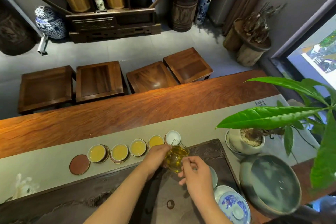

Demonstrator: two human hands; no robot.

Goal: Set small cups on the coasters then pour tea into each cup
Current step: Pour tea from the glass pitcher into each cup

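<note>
Right hand point(197, 175) grip closed on handle side of clear glass pitcher of amber tea point(176, 158); left hand point(156, 157) cups pitcher's other side, fingers wrapped round the glass. Pitcher sits btwn both hands, spout aimed at empty white small cup point(172, 137) just beyond it, far right of row. To its left, 4 small white cups w/ yellow tea point(138, 147), each on a coaster. Bare round reddish-brown coaster point(79, 164) at far left end. All on grey runner point(54, 152) over wooden counter point(109, 114). Dark carved tea tray point(209, 149) under hands.
</note>
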